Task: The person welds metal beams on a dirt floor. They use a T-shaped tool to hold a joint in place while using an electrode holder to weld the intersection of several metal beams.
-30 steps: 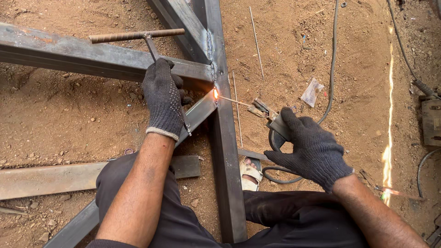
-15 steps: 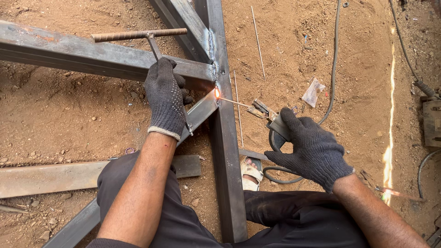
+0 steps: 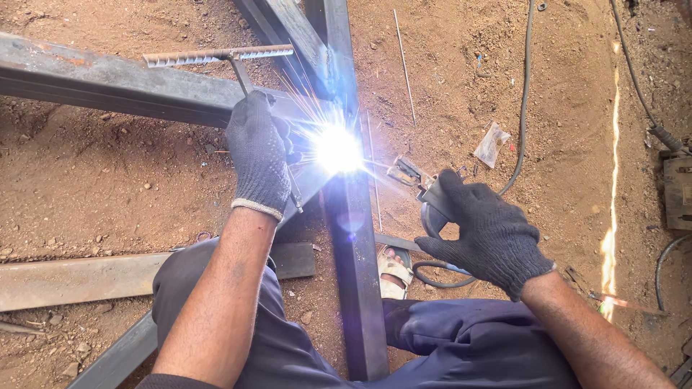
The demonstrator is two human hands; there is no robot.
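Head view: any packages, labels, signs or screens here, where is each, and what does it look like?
Wrapper: on the dirt right of the steel bars, beyond the right hand; small, crumpled, pale whitish-clear packet.
Box: right edge, on the ground, cables attached; grey-brown metal, any label too small to tell.
No signs or screens.

Welding spot dead centre, everything else fanned out around it

From the arc (image 3: 337,149): left hand (image 3: 258,155) at 9 o'clock on the cross beam (image 3: 108,83), hammer (image 3: 220,55) lying on that beam at 11, right hand (image 3: 483,234) with the rod holder (image 3: 425,189) at 4, long beam (image 3: 355,259) running to 6, loose rod (image 3: 404,65) on the dirt at 1, cable (image 3: 525,94) at 2, flat bar (image 3: 79,277) at 8.
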